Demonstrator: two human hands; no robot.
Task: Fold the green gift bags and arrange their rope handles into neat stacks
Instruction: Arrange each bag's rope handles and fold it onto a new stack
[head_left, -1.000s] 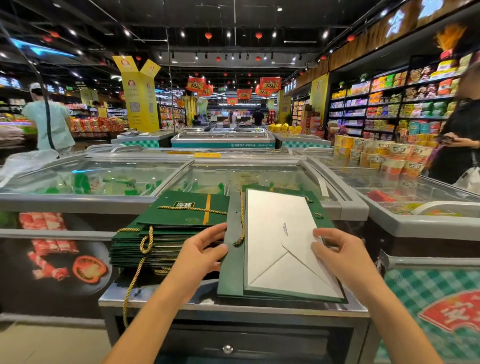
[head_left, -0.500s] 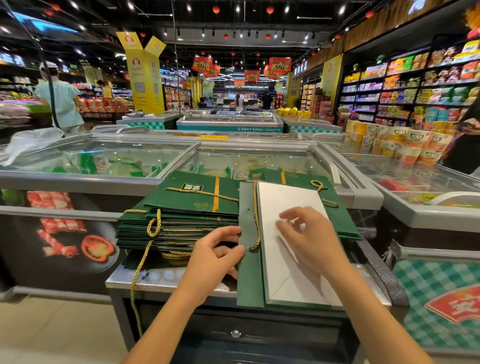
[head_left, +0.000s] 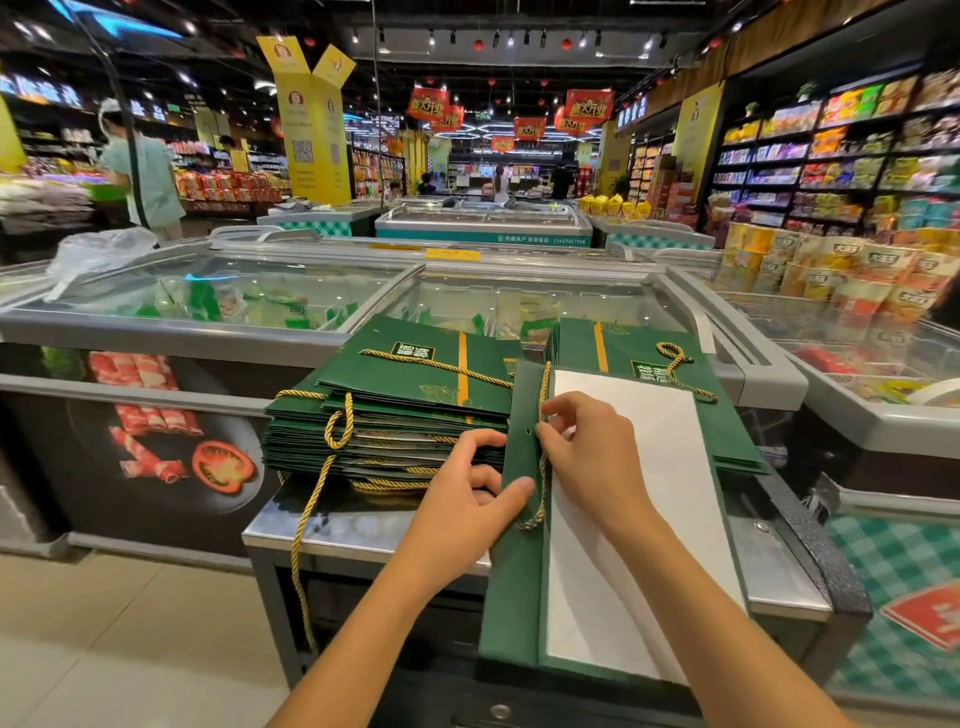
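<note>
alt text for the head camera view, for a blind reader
A right hand pinches the gold rope handle of a flat green gift bag while the left hand holds its edge. A stack of folded bags lies beside it.

Here we are at the steel table, where an open green gift bag lies flat with its white inner panel facing up, and our left hand grips the bag's left flap, thumb on top. Our right hand pinches the gold rope handle just beside the punched hole in that flap, the rope's frayed end trailing down towards us. Just to the left sits a stack of folded green bags, its ropes dangling over the table edge, with a glass-topped freezer chest behind.
</note>
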